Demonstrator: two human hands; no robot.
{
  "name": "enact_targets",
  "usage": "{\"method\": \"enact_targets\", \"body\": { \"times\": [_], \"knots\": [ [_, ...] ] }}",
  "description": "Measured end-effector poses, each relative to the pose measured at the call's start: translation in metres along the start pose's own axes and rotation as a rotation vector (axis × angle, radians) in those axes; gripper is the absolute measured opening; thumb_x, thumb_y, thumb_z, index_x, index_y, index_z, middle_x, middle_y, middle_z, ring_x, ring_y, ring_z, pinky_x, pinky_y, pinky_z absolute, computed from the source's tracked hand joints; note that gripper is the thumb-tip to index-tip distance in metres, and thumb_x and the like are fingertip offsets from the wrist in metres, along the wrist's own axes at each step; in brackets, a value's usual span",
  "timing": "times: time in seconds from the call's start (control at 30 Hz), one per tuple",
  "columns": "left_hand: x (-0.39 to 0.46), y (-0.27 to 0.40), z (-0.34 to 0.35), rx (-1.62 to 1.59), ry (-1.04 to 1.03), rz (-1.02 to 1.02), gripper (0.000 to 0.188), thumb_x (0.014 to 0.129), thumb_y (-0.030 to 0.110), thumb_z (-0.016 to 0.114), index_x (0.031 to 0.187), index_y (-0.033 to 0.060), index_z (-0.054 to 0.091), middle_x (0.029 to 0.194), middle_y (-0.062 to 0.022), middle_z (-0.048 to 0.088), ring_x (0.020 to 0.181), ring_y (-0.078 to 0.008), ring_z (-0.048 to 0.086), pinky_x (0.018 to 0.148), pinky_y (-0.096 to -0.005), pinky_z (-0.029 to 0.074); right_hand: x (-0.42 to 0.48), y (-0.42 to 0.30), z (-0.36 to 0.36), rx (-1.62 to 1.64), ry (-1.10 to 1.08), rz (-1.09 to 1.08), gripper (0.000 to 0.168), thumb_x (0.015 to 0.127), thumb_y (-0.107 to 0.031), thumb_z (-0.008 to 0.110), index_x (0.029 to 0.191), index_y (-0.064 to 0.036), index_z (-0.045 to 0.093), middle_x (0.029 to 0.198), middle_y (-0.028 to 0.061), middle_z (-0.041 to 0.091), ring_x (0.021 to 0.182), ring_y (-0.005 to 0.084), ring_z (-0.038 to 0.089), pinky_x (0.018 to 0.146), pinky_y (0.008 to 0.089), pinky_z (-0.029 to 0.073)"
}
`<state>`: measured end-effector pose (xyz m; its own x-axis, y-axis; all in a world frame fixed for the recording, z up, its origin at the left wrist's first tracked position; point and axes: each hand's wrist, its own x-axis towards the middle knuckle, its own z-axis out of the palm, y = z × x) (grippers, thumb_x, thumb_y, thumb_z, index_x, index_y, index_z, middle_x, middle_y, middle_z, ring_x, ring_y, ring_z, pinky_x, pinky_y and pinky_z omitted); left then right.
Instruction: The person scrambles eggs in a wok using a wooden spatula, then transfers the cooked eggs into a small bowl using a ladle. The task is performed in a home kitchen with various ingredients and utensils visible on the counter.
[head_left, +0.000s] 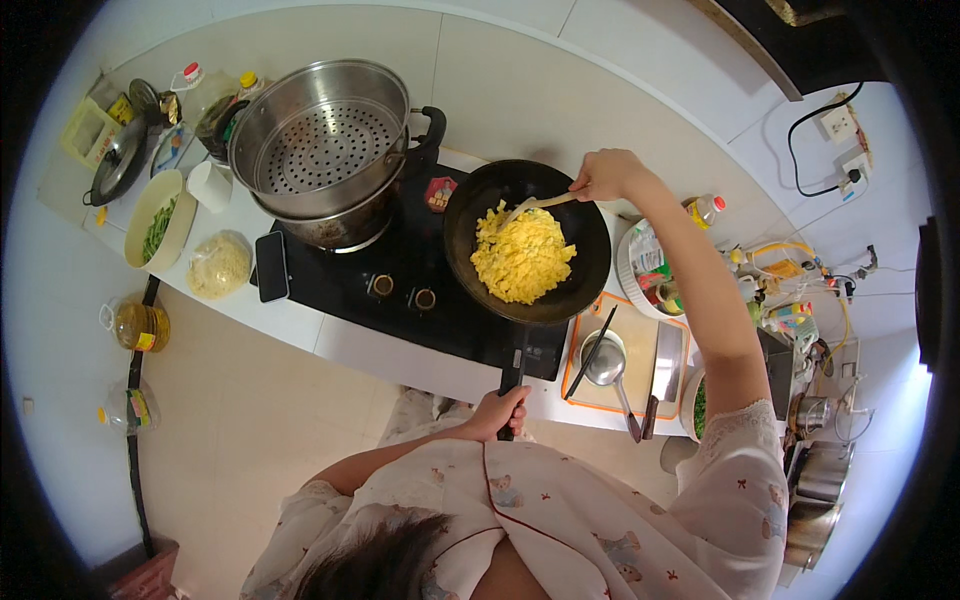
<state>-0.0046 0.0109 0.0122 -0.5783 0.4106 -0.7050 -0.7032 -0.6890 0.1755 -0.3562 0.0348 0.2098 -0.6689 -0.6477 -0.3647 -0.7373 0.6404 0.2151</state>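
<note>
A dark wok (585, 247) rests on the right side of a black gas cooktop (352, 289). In it lies a heap of yellow scrambled egg (525, 255). My left hand (501, 414) grips the wok's black handle (513, 369) near its end. Over the wok's far right rim, my right hand (611, 175) holds a pale spatula (544, 201), which looks wooden. Its working end touches the upper left part of the egg, and its tip is partly hidden there.
A steel steamer pot (319, 187) occupies the left burner. A phone (271, 266) lies at the cooktop's left edge, beside a bag of pale food (219, 264). Right of the wok, a cutting board (637, 345) carries a cleaver (664, 367), a ladle (606, 366) and chopsticks (591, 352).
</note>
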Motion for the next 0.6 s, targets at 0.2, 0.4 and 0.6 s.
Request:
{"method": "enact_targets", "body": {
  "times": [0.2,0.4,0.6],
  "knots": [
    [0.002,-0.002,-0.003,-0.031,0.022,0.009,0.031,0.086,0.027,0.064,0.074,0.0109,0.042,0.057,0.0026,0.041,0.047,-0.01,0.038,0.046,-0.0274,0.035,-0.01,0.015,-0.014,0.122,-0.129,-0.095,0.023,0.073,-0.033,0.074,0.096,-0.031,0.075,0.084,-0.0027,0.072,0.084,0.019,0.067,0.071,0.0343,0.05],
    [0.0,0.0,0.0,-0.013,0.037,0.015,0.031,0.086,0.027,0.064,0.073,0.0112,0.041,0.057,0.0028,0.04,0.047,-0.0098,0.038,0.045,-0.0274,0.034,-0.002,0.004,0.0,-0.028,-0.034,-0.114,0.022,0.073,-0.028,0.073,0.096,-0.032,0.075,0.083,-0.0039,0.072,0.081,0.0188,0.067,0.068,0.0337,0.05],
    [0.002,-0.002,-0.004,-0.007,0.016,0.013,0.031,0.088,0.028,0.063,0.074,0.0112,0.042,0.057,0.0027,0.04,0.047,-0.0097,0.038,0.045,-0.0276,0.035,-0.007,0.019,-0.019,-0.037,0.009,-0.131,0.022,0.073,-0.028,0.073,0.094,-0.032,0.075,0.082,-0.0026,0.072,0.08,0.02,0.067,0.067,0.0339,0.051]
  ]
}}
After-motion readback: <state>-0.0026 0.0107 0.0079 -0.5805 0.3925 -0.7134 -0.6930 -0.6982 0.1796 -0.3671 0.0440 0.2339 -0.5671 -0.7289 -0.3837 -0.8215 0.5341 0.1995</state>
